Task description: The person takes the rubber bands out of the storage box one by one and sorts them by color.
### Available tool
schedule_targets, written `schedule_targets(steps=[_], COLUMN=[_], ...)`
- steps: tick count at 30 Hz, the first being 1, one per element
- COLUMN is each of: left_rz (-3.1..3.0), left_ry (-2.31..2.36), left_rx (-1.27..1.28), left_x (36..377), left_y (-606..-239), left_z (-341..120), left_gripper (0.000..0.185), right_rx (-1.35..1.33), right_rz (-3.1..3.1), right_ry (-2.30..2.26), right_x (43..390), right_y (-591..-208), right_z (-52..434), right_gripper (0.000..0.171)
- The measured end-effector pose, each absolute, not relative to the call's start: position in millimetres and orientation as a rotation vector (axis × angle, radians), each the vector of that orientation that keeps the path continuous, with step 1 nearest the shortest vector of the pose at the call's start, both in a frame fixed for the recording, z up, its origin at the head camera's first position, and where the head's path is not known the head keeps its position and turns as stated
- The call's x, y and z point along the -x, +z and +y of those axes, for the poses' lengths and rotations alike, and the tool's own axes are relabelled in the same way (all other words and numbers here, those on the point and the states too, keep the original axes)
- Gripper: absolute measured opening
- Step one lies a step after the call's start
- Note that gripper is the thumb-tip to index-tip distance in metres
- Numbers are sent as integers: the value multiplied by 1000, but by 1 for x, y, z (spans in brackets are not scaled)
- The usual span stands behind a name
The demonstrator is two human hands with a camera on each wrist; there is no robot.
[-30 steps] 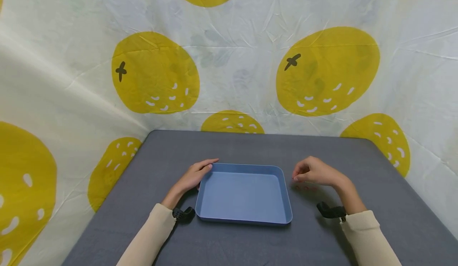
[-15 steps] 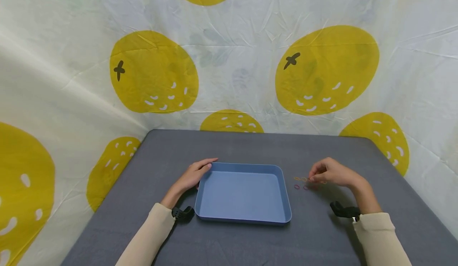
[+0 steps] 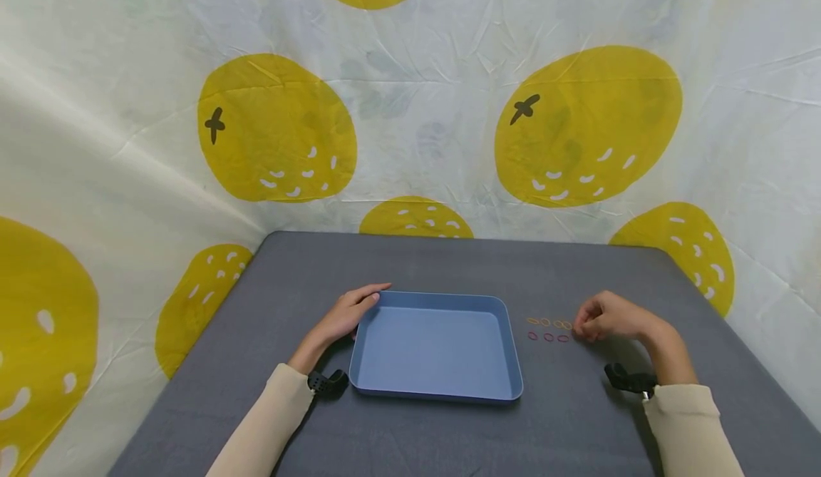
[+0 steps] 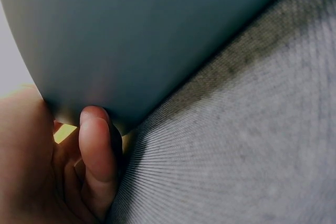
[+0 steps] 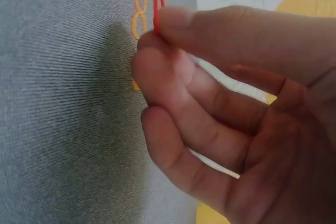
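Observation:
My left hand [image 3: 348,314] grips the far left corner of a blue rectangular tray [image 3: 436,391], thumb at the rim. In the left wrist view a fingertip [image 4: 96,129] rests against the tray's outer wall [image 4: 136,40]. To the right of the tray, my right hand [image 3: 609,316] hovers just over the table beside small rubber bands. A red rubber band [image 5: 156,9] is pinched between thumb and index finger in the right wrist view. Orange rubber bands [image 3: 546,322] lie in a row, with red rubber bands [image 3: 548,337] in a nearer row. Part of an orange band is hidden behind the fingers.
The tray stands on a grey cloth-covered table [image 3: 449,441], and its inner floor is bare blue. Behind and to the left hangs a white curtain [image 3: 423,142] printed with yellow fruit. Each wrist wears a black camera mount [image 3: 631,379].
My right hand has moved right, away from the tray's side and along the rows, uncovering the orange and red rubber bands. The left hand and the tray have stayed in place.

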State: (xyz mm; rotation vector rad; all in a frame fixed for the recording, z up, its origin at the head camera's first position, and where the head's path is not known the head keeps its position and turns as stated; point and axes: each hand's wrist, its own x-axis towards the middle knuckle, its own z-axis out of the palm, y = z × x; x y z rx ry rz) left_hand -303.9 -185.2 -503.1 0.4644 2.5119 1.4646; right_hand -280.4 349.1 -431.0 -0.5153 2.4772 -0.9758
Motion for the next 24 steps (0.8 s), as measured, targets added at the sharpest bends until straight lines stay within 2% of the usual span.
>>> schedule_targets(steps=[24], left_rz=[2491], left_ry=[1491], left_rx=[-468], left_x=[304], left_y=[-501], left_z=[-184], left_gripper=[40], right_rx=[421], right_rz=[2514], right_ry=[-856], right_x=[280], right_y=[-437], right_z=[346], right_gripper=[5])
